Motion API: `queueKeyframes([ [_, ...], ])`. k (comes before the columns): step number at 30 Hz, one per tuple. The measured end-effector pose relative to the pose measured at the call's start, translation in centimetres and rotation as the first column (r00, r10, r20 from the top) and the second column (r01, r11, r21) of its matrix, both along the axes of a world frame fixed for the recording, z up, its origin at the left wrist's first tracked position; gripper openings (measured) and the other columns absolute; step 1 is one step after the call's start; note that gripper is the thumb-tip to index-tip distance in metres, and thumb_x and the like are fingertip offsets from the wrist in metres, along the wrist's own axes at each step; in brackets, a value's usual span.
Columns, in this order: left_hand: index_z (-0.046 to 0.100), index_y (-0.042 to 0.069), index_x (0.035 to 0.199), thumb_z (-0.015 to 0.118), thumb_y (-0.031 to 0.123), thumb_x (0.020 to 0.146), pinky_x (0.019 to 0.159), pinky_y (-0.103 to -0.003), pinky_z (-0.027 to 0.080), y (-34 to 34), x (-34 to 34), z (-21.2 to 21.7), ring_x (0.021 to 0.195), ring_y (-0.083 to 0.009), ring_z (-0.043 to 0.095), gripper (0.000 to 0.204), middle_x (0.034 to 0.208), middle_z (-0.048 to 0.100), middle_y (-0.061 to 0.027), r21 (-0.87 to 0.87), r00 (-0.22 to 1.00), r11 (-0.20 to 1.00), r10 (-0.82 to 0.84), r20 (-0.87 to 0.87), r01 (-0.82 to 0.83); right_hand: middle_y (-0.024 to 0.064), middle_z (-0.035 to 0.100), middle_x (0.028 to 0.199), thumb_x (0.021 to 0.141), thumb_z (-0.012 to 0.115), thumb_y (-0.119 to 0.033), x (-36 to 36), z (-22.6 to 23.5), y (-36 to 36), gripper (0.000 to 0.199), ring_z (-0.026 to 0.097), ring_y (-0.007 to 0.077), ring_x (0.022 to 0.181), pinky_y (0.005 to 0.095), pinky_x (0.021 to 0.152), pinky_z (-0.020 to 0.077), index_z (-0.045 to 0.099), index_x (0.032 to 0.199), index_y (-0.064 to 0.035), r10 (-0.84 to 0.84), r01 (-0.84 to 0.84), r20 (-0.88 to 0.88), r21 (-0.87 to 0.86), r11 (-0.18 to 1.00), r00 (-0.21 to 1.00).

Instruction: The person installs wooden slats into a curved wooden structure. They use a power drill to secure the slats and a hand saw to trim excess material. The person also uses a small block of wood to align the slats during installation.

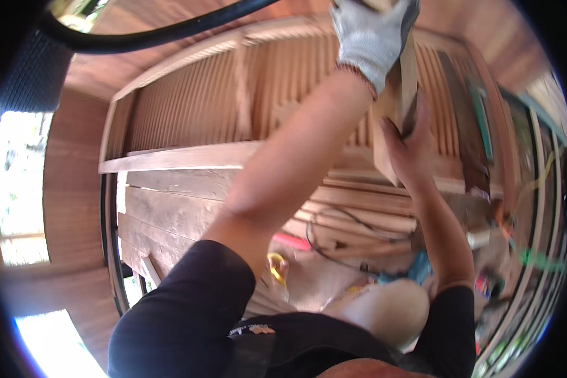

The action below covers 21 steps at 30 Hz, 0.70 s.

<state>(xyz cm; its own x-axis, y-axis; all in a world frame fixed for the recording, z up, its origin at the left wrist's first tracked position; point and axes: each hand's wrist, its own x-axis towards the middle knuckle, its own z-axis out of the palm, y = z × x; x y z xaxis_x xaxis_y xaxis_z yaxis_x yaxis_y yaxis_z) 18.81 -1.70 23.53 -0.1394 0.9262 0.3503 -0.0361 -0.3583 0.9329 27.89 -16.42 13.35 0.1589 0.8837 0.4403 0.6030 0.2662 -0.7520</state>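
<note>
My left hand [368, 44], in a white and grey knitted glove, reaches up to the top edge of the view. It is closed around the upper part of a pale wooden board [383, 150], though its fingertips are partly cut off. Bare, my right hand [414, 145] grips the same board lower down, thumb on one side and fingers round the other. The board stands out over a wooden frame [189, 156] backed with ribbed brown panelling [183, 94]. What the board's upper end touches is hidden by the glove.
Wooden strips [365, 205], a dark cable [312, 233] and a yellow-handled item [277, 268] lie below on plank boards [170, 205]. A green strip [483, 120] is at the frame's right. A thick black tube [164, 39] crosses the upper left.
</note>
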Motion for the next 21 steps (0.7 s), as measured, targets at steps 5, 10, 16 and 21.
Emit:
queueKeyframes([
  [5, 0.049, -0.002, 0.145, 0.080, 0.053, 0.083, 0.113, -0.045, 0.044, 0.3, -10.1, -7.1, 0.135, -0.0404, 0.053, 0.088, 0.141, 0.058, -0.0263, -0.285, 0.890, 0.958, -0.112, -0.442, -0.020, 0.0198, 0.068, 0.127, 0.089, 0.076, -0.018, -2.5, -4.1, 6.8, 0.084, 0.067, 0.0279, 0.115, 0.0369, 0.096, 0.0533, 0.032, 0.159, -0.0016, 0.216, -0.397, -0.651, -0.144, 0.906, 0.728],
  [10, 0.054, 0.003, 0.141, 0.068, 0.044, 0.095, 0.113, -0.044, 0.041, -4.5, -24.2, -13.3, 0.135, -0.0372, 0.049, 0.064, 0.138, 0.058, -0.0245, -0.133, 0.365, 0.958, -0.031, -0.930, -0.256, 0.0186, 0.068, 0.127, 0.088, 0.077, -0.020, -4.3, -6.9, 10.1, 0.082, 0.067, 0.0245, 0.114, 0.0342, 0.100, 0.0513, 0.037, 0.157, 0.0002, 0.000, -0.252, -0.496, -0.440, 0.862, 0.868],
  [16, 0.056, 0.005, 0.133, 0.071, 0.028, 0.090, 0.102, -0.053, 0.045, -7.2, -28.4, -19.9, 0.119, -0.0429, 0.054, 0.051, 0.128, 0.059, -0.0224, 0.072, 0.306, 0.969, 0.144, -0.941, -0.235, 0.0201, 0.066, 0.130, 0.084, 0.083, -0.023, -4.5, -10.8, 9.2, 0.087, 0.064, 0.0237, 0.119, 0.0343, 0.103, 0.0494, 0.039, 0.151, 0.0097, -0.071, -0.235, -0.593, -0.422, 0.875, 0.802],
  [21, 0.061, 0.007, 0.128, 0.073, 0.026, 0.087, 0.105, -0.050, 0.045, -7.9, -28.6, -19.3, 0.119, -0.0398, 0.055, 0.046, 0.126, 0.060, -0.0190, -0.014, 0.361, 0.962, 0.090, -0.928, -0.274, 0.0208, 0.065, 0.132, 0.086, 0.081, -0.017, -5.4, -9.9, 10.1, 0.084, 0.064, 0.0234, 0.121, 0.0328, 0.103, 0.0489, 0.038, 0.152, 0.0110, -0.024, -0.379, -0.742, -0.370, 0.848, 0.670],
])
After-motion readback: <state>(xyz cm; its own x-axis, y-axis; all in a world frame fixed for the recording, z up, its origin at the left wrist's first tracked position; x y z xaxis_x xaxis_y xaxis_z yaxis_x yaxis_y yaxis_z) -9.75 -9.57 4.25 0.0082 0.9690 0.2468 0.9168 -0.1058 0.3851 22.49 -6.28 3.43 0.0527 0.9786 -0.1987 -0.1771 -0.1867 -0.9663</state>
